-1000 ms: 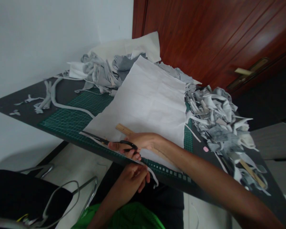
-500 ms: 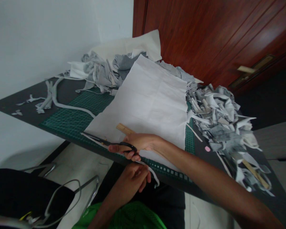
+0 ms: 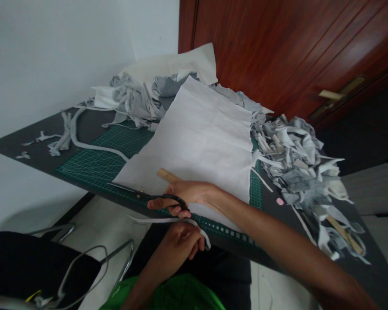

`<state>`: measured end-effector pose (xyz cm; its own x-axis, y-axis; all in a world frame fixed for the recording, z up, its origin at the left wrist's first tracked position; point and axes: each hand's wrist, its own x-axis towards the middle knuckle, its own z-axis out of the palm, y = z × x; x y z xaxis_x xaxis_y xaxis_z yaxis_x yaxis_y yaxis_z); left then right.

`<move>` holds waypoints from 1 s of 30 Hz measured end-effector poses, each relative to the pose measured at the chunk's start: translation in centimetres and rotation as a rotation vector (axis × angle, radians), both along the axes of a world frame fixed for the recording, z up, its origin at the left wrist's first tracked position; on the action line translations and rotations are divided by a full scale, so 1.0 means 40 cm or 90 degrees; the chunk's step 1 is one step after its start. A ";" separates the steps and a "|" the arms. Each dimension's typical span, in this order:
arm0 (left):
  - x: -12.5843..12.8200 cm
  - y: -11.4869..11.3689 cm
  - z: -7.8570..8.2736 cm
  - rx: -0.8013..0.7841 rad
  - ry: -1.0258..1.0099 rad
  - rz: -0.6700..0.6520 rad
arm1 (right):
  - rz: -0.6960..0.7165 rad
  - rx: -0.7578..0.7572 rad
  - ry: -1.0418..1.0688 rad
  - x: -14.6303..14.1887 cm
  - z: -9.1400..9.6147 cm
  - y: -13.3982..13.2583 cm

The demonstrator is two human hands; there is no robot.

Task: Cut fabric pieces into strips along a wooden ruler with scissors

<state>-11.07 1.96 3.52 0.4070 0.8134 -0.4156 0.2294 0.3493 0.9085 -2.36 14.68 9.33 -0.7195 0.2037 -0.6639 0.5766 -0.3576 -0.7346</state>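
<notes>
Strip [image 3: 161,220] now free, lengthwise leftward

Dim, cool light leaves the white cloth [image 3: 210,137] brightest and the black chair [image 3: 35,262] nearly featureless. The door [image 3: 261,51] has a faint sheen; soft shadow darkens the wall [image 3: 22,189] below the surface [image 3: 35,122]. Fine detail looks slightly blurred.

This looks like a fabric workroom, with cutting mat [image 3: 97,161], scissors [image 3: 148,196] and heaped scraps [image 3: 291,148].
</notes>
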 end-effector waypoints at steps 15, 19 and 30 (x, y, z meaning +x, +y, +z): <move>0.040 -0.116 0.028 0.182 -0.118 -0.177 | -0.191 0.831 -0.558 0.380 0.004 -0.045; 0.089 -0.128 0.063 0.268 -0.174 -0.211 | -0.147 0.809 -0.612 0.468 -0.005 -0.013; 0.103 -0.152 0.101 0.405 -0.118 -0.166 | -0.172 0.756 -0.473 0.509 0.039 0.003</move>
